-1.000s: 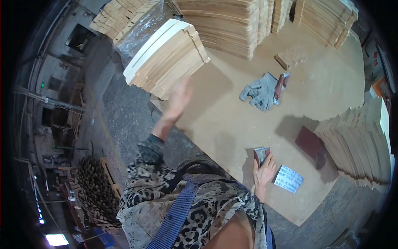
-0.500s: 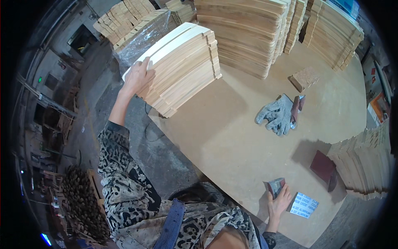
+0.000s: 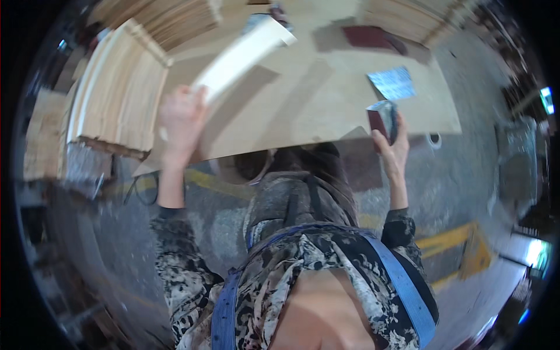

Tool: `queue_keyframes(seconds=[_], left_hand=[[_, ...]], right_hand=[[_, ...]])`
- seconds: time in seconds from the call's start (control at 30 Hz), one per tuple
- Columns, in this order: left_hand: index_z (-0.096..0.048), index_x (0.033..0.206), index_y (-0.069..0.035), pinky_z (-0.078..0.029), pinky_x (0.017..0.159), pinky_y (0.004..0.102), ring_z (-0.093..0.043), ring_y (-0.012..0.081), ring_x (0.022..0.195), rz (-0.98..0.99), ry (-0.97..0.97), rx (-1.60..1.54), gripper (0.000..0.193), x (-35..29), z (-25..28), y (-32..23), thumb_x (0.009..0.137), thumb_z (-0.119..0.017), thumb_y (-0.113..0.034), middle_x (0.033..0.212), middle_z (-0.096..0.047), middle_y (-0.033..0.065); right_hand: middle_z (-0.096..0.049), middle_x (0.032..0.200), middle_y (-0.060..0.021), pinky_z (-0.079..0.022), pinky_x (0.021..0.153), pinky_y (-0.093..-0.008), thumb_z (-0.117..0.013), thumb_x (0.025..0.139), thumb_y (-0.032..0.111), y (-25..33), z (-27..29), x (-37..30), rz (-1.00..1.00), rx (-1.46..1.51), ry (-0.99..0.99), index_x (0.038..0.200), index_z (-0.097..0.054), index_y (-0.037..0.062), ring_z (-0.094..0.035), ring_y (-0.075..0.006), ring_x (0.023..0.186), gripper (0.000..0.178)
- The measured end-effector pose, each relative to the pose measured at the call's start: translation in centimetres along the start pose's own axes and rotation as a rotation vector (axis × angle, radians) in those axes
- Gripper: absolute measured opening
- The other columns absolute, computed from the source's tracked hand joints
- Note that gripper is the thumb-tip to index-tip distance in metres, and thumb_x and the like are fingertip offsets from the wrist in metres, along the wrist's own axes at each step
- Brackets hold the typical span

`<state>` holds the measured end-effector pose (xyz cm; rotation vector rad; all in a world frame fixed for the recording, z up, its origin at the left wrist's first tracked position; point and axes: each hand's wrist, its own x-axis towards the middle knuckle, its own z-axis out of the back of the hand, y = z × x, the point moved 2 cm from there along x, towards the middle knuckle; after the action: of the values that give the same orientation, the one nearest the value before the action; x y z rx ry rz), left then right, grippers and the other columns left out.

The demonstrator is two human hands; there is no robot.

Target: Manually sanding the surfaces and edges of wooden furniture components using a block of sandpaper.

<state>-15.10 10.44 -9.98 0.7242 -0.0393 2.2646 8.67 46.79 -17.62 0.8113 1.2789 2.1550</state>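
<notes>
My left hand (image 3: 182, 119), smeared by motion, is closed round the near end of a pale, slightly curved wooden slat (image 3: 245, 55). The slat slants up and away to the right above the table (image 3: 291, 111), its shadow falling on the tabletop. Over the table's near right edge, my right hand (image 3: 396, 146) grips a sanding block (image 3: 382, 119) wrapped in dark red sandpaper, thumb on one side and fingers on the other. Just beyond the block lies a blue-and-white printed sheet (image 3: 392, 83). A tall stack of slats (image 3: 119, 87) stands left of my left hand.
Dark red sandpaper (image 3: 367, 36) lies farther back, beside another wood stack (image 3: 402, 20). A grey glove (image 3: 254, 22) is partly hidden behind the slat. More stacked boards (image 3: 160, 20) stand at the far left. A yellow metal piece (image 3: 472, 251) is on the floor at right.
My left hand has come away from the stack with a slat in it. My right hand has raised the sanding block off the tabletop. The view has swung right and down.
</notes>
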Motion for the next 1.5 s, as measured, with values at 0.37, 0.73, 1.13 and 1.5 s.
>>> queue_keyframes(seconds=[0.37, 0.73, 1.13, 1.5], left_hand=[[-0.058, 0.113, -0.012, -0.04, 0.08, 0.0433, -0.051, 0.0304, 0.097, 0.019, 0.113, -0.471, 0.043, -5.2, -4.9, -17.9, 0.074, -0.07, -0.026, 0.108, -0.052, 0.0115], [-0.054, 0.107, 0.0, -0.049, 0.067, 0.0259, -0.059, 0.0127, 0.08, 1.363, 0.297, -2.036, 0.025, -12.7, -5.5, -19.0, 0.093, -0.054, -0.021, 0.095, -0.06, 0.0082], [-0.044, 0.125, 0.001, -0.051, 0.084, 0.0318, -0.059, 0.0191, 0.101, 1.175, 0.279, -2.271, 0.04, -14.0, -5.3, -17.4, 0.086, -0.052, 0.002, 0.117, -0.055, 0.0135], [-0.044, 0.126, 0.003, -0.053, 0.08, 0.0329, -0.061, 0.0233, 0.099, 1.206, 0.435, -2.305, 0.036, -11.6, -6.1, -17.1, 0.091, -0.049, -0.005, 0.115, -0.057, 0.0169]], right_hand=[[-0.048, 0.129, -0.0189, -0.035, 0.1, -0.0363, -0.062, 0.082, 0.03, -1.4, 2.7, -10.1, -0.072, -0.079, 0.049, 0.13, -0.046, 0.0017, -0.046, -0.0305, 0.119, 0.058], [-0.052, 0.122, -0.017, -0.04, 0.092, -0.044, -0.058, 0.082, 0.043, -0.4, -5.1, 8.0, 0.373, -0.705, 0.114, 0.133, -0.044, 0.0122, -0.05, -0.033, 0.108, 0.061], [-0.06, 0.093, -0.015, -0.051, 0.066, -0.0417, -0.065, 0.069, 0.025, 8.7, -13.7, -6.1, 0.754, -0.334, 0.373, 0.097, -0.063, 0.0135, -0.059, -0.032, 0.072, 0.03], [-0.061, 0.106, -0.0143, -0.053, 0.067, -0.0429, -0.064, 0.072, 0.029, 3.2, -12.4, 2.8, 0.485, -0.723, 0.255, 0.102, -0.066, 0.0194, -0.061, -0.0348, 0.083, 0.031]])
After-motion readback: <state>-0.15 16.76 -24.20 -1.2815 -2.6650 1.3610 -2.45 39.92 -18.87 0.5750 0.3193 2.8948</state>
